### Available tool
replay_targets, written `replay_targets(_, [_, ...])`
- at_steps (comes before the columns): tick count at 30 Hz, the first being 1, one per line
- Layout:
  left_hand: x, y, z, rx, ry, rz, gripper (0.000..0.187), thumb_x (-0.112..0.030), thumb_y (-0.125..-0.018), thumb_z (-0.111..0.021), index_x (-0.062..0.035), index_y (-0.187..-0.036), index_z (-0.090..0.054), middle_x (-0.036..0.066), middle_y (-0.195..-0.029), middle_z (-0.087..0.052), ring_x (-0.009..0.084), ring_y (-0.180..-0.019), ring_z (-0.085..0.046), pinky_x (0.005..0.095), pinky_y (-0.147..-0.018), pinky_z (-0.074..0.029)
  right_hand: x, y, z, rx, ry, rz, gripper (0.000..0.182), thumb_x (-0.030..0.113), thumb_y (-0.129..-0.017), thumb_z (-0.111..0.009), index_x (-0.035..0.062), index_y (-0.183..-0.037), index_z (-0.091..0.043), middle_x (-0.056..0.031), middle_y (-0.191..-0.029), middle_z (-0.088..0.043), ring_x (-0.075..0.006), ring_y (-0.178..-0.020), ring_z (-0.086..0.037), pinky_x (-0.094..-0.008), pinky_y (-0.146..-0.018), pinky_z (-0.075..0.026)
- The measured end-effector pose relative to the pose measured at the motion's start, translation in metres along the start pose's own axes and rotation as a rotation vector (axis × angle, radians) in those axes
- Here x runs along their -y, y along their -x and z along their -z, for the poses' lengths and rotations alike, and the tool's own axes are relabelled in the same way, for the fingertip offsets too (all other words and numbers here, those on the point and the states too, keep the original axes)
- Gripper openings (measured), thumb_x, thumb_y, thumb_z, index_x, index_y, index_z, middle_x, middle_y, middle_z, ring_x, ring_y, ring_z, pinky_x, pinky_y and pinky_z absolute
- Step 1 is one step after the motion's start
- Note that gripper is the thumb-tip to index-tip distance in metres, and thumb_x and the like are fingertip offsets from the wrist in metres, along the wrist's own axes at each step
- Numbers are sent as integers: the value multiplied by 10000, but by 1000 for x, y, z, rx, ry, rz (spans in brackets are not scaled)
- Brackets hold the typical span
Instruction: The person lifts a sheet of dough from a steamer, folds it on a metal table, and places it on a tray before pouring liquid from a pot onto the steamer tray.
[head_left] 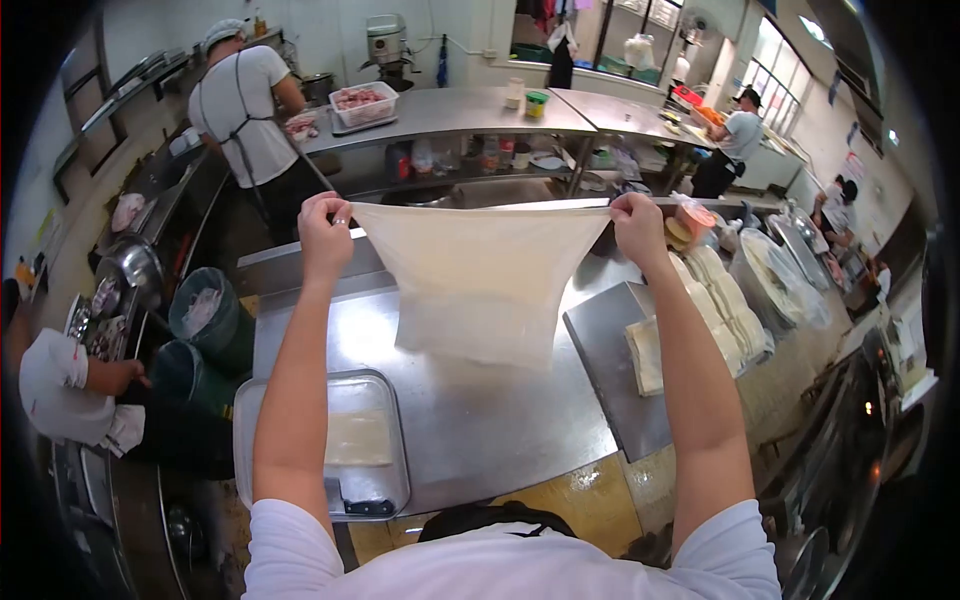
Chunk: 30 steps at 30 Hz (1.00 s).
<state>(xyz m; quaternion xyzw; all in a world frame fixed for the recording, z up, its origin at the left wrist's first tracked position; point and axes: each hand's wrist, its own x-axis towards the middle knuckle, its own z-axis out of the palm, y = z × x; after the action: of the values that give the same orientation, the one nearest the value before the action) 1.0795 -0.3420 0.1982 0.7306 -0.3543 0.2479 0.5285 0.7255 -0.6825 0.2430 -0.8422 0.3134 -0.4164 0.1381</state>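
Note:
A thin, off-white dough sheet (pixel 480 270) hangs stretched in front of me, its lower end draping over the steel worktable (pixel 490 430). My left hand (pixel 326 232) pinches its upper left corner. At the upper right corner, my right hand (pixel 640 230) has its fingers closed on the same sheet. The top edge is pulled nearly straight between both hands. Below my left forearm is a metal tray (pixel 395 420) with a pale rectangular sheet (pixel 358 438) lying in it, and a dark-handled knife (pixel 366 507) at its near edge. Folded pale stacks (pixel 715 305) lie by my right forearm.
A flat metal board (pixel 620 370) lies at the table's right side. Beyond it stands a large plastic-lined tub (pixel 775 275). Green bins (pixel 210 315) are at the left. Co-workers stand at the left and far right. Ahead, a long counter (pixel 450 112) holds a meat-filled container (pixel 363 105).

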Motion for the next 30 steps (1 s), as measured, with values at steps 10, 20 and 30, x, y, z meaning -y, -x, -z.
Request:
replay_targets(10, [-51,76,57,34,-24,-26,56,-22,-889,-717,-31,-902,-664,168,-1236,-649,341,-1201,-597,426,-1061,-446,-21,68,26,46,-172,28,77,72,-874,-688,6,-892,-723,-186,-897,-705,-349,-857,-689,-440,-794,-539])
replay_targets(20, [-43,411,155,731,-207,606,156,-137,-830,-816,-78,-933,-716,181,-1302,-668,362,-1259,-601,457,-1096,-455,-145,420,46,819,-54,-56,88,-19,-792,-675,41,-843,-714,-186,-948,-679,-403,-986,-637,-464,-887,-520])
replay_targets(30, [-21,345,-34,755,-68,382,289,-160,-885,-779,-18,-1130,-722,193,-1297,-667,384,-1260,-584,450,-1098,-464,-109,280,-76,598,-186,-213,219,122,-907,-687,-6,-1071,-756,-246,-1028,-737,-409,-989,-708,-459,-888,-556])
